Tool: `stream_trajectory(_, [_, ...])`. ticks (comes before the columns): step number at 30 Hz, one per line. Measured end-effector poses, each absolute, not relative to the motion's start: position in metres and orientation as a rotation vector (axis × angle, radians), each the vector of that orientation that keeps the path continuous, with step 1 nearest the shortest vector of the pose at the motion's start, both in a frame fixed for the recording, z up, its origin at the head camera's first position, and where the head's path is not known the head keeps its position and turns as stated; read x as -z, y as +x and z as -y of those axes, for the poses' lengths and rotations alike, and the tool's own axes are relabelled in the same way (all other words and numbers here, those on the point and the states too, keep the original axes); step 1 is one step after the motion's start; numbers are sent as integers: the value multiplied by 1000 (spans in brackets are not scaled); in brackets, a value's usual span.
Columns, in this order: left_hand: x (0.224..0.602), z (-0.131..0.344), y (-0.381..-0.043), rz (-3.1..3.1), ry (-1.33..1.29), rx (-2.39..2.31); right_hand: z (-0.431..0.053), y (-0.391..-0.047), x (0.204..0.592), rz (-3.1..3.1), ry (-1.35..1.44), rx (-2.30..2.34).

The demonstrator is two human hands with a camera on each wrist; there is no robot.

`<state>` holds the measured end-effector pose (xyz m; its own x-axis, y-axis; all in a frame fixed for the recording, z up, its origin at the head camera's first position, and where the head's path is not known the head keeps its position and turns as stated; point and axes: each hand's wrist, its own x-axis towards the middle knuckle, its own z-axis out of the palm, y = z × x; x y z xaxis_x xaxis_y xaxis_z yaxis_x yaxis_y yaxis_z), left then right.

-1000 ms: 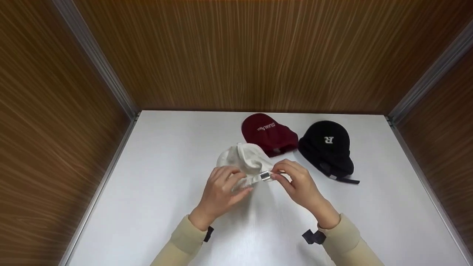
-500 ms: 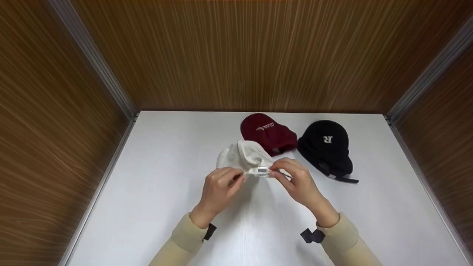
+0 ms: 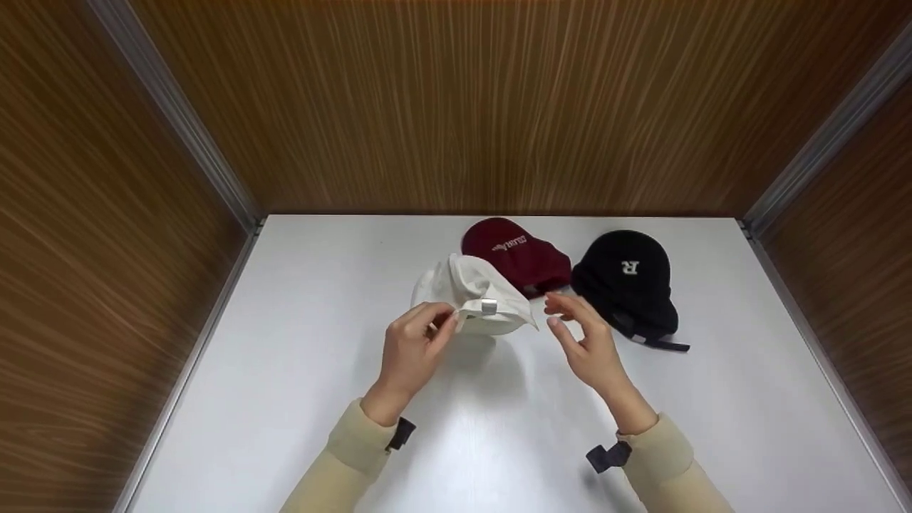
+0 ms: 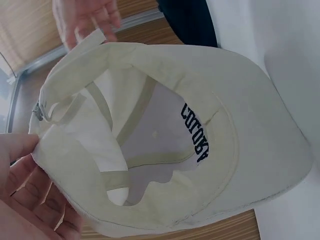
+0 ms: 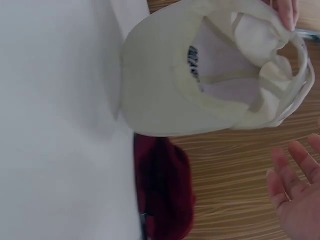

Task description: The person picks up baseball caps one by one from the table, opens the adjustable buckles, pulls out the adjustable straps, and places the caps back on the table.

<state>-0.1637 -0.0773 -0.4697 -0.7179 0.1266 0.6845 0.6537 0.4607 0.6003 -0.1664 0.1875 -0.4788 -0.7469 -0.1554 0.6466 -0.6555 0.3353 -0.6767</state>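
A white baseball cap [image 3: 491, 285] hangs over the table from my left hand [image 3: 417, 345], whose thumb and fingers pinch the cap's back edge beside the strap. On that strap sits a silver metal buckle [image 3: 489, 306]. The left wrist view looks into the cap's inside [image 4: 165, 125], where dark lettering shows, with the brim toward the right. My right hand [image 3: 588, 342] is just right of the cap, apart from it, fingers loosely spread and holding nothing. In the right wrist view the right hand's fingers [image 5: 295, 170] stand clear of the strap end.
Behind the white cap a dark red cap [image 3: 520, 256] lies on the white table [image 3: 320, 285]. To its right lies a black cap [image 3: 627, 278] with a white letter R and a loose strap end [image 3: 670, 346]. Wood-grain panels [image 3: 456, 107] enclose the back and sides.
My right hand has let go of the white cap's strap and moved off to the right. The left hand has raised the cap slightly, and its buckle now faces the head camera.
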Motion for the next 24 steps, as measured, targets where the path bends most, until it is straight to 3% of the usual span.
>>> stream_trajectory(12, [466,81,-170,2177,-616,1222,-174,-184,501,2210,697,-1627])
stream_trajectory(24, [450,91,-181,2246,-645,1121,-166,-186,486,2189,631,-1639])
